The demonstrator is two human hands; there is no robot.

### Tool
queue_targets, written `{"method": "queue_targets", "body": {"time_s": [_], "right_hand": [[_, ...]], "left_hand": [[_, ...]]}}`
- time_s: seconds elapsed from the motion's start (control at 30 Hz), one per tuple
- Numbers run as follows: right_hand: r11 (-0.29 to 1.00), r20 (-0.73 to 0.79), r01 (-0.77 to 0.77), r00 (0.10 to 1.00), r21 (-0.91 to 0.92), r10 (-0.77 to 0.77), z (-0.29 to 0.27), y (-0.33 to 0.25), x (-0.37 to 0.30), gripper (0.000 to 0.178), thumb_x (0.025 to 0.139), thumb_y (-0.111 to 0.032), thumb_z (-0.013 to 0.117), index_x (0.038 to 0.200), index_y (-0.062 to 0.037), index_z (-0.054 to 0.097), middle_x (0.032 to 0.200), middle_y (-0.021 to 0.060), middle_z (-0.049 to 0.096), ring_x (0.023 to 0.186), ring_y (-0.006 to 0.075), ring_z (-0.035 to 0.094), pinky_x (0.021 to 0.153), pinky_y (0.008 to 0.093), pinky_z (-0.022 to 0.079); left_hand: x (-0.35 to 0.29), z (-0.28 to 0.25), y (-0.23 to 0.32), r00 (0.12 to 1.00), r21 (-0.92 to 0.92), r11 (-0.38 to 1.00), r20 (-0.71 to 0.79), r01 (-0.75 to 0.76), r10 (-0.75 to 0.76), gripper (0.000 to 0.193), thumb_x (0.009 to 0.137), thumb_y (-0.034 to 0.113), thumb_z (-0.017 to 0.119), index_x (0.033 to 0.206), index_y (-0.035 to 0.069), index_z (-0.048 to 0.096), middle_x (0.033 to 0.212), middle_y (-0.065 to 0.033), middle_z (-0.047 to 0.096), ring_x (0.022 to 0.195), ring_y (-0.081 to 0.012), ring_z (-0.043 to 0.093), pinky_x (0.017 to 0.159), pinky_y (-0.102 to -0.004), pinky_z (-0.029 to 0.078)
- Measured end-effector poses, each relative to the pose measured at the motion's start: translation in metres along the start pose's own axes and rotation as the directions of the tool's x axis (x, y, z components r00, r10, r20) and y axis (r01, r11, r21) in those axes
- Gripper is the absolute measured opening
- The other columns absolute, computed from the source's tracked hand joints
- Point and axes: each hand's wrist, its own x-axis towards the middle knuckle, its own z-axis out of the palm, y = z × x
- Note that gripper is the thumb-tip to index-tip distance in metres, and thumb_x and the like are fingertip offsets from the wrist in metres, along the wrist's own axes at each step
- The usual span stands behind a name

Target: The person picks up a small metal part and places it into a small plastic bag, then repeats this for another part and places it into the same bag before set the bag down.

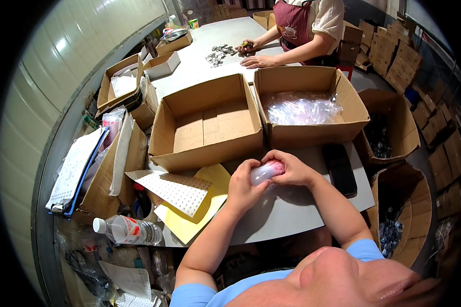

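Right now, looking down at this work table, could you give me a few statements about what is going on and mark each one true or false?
1. Both hands, the left hand and the right hand, hold one small clear plastic bag. True.
2. The cardboard box on the left is full of bags. False: it is empty.
3. The cardboard box on the right holds clear plastic bags. True.
4. The water bottle stands upright. False: it lies on its side.
5. A dark phone lies right of the hands. True.
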Motion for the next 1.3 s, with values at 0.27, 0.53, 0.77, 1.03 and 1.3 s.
{"method": "queue_targets", "body": {"time_s": [0.27, 0.53, 0.77, 1.03, 1.3], "right_hand": [[0.996, -0.041, -0.082, 0.996, -0.043, 0.08, -0.004, -0.012, 0.009, 0.052, 0.066, -0.011, 0.068, 0.115, -0.0019, 0.053, 0.1, 0.0104, 0.06, 0.095, 0.0172, 0.057, 0.081, 0.0309, 0.049], [0.993, -0.372, 0.11, 0.921, -0.03, -0.113, 0.033, 0.014, -0.002, 0.046, 0.073, -0.003, 0.06, 0.118, -0.0031, 0.049, 0.098, 0.0087, 0.058, 0.087, 0.0149, 0.056, 0.079, 0.0273, 0.047], [0.992, -0.298, 0.077, 0.949, -0.097, -0.103, 0.033, 0.02, 0.004, 0.034, 0.079, -0.001, 0.06, 0.112, -0.0021, 0.052, 0.097, 0.0124, 0.061, 0.087, 0.0206, 0.06, 0.08, 0.0302, 0.048], [0.725, -0.223, 0.487, 0.733, -0.487, -0.642, 0.091, -0.02, -0.012, 0.033, 0.075, -0.005, 0.069, 0.104, -0.0074, 0.054, 0.076, 0.0113, 0.058, 0.065, 0.032, 0.061, 0.06, 0.0387, 0.051], [0.86, -0.437, 0.204, 0.792, -0.468, -0.426, 0.061, -0.012, -0.005, 0.022, 0.084, -0.011, 0.064, 0.104, -0.0045, 0.056, 0.082, 0.0163, 0.063, 0.07, 0.0354, 0.064, 0.062, 0.0382, 0.052]], "left_hand": [[-0.004, -0.008, 0.002, 0.997, 0.048, 0.996, -0.033, 0.07, -0.069, 0.053, 0.066, 0.007, 0.075, 0.114, 0.001, 0.054, 0.103, -0.02, 0.064, 0.096, -0.035, 0.064, 0.084, -0.0386, 0.05], [-0.01, 0.009, -0.015, 0.944, -0.28, 0.959, -0.299, 0.053, -0.139, 0.034, 0.08, 0.0, 0.064, 0.112, -0.004, 0.055, 0.099, -0.0108, 0.061, 0.09, -0.0157, 0.059, 0.08, -0.0265, 0.048], [-0.006, 0.025, -0.029, 0.934, -0.427, 0.904, -0.325, -0.002, -0.151, 0.021, 0.095, 0.016, 0.058, 0.109, 0.002, 0.05, 0.089, -0.0009, 0.053, 0.077, -0.0065, 0.05, 0.069, -0.0204, 0.043], [-0.014, 0.026, -0.007, 0.87, -0.917, 0.384, -0.099, 0.11, -0.484, 0.038, 0.098, 0.046, 0.048, 0.082, 0.011, 0.046, 0.072, 0.0017, 0.044, 0.063, -0.0059, 0.043, 0.056, -0.0211, 0.037], [-0.02, 0.03, 0.007, 0.925, -0.887, 0.458, -0.122, 0.061, -0.359, 0.035, 0.101, 0.039, 0.045, 0.084, 0.008, 0.048, 0.079, -0.0015, 0.056, 0.068, -0.0066, 0.051, 0.061, -0.022, 0.044]]}}
